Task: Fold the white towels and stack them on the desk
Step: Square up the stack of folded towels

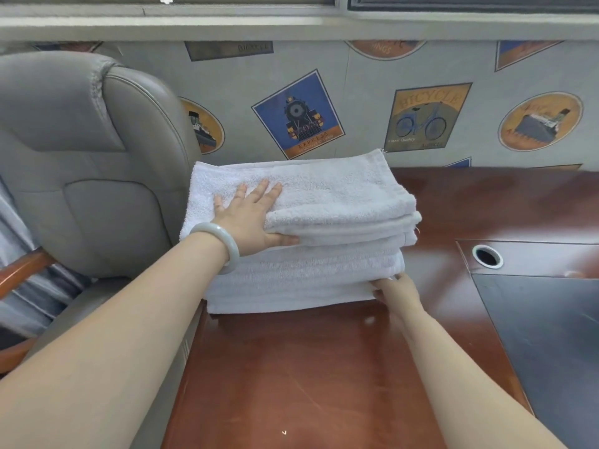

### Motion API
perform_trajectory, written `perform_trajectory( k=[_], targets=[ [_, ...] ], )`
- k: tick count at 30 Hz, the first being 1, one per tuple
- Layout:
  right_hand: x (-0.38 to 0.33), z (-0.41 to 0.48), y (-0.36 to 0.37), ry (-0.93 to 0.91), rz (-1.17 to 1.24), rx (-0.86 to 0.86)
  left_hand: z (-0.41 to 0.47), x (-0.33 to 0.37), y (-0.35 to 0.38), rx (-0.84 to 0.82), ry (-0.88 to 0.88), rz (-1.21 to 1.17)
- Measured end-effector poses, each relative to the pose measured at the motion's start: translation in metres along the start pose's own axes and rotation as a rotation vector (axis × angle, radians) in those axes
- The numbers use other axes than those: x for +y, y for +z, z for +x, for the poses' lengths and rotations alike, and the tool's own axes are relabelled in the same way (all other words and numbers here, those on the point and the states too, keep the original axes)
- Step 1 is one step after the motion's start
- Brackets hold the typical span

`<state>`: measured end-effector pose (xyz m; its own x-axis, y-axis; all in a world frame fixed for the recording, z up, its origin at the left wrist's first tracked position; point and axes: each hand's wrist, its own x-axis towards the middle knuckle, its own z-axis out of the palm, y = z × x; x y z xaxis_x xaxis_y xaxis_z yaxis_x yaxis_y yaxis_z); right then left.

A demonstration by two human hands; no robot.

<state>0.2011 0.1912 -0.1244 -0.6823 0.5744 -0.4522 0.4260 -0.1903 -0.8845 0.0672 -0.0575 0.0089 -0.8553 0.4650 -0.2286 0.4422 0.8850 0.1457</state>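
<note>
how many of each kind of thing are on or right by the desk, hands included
towel stack: 1 (single towels too merged to count)
hands: 2, left hand and right hand
bracelet: 1
chair: 1
cable hole: 1
total: 6

White towels (324, 202), reddish-brown desk (291, 367)

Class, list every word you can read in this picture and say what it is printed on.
"BICYCLE": yellow bicycle picture on the grey wallpaper.
"Finest Quality": same picture, lower left.
"EXPRESS": blue locomotive picture.
"BICYCLE", faint: dark strip below the windowsill.
Round orange ship emblem: lettering too blurred.
</note>
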Motion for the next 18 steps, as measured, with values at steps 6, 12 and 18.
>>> perform_trajectory(
  k=[6,12,18],
  targets=[
    [-0.019,0.013,0.0,0.112,0.137,-0.03,0.007,-0.003,-0.002,-0.002,-0.017,-0.036],
    [-0.009,0.031,0.004,0.263,0.217,0.18,0.016,-0.003,0.003,-0.005,-0.057,-0.022],
    [-0.008,0.022,-0.012,0.316,0.369,0.155,0.019,0.002,0.004,-0.036,-0.068,0.031]
  ],
)
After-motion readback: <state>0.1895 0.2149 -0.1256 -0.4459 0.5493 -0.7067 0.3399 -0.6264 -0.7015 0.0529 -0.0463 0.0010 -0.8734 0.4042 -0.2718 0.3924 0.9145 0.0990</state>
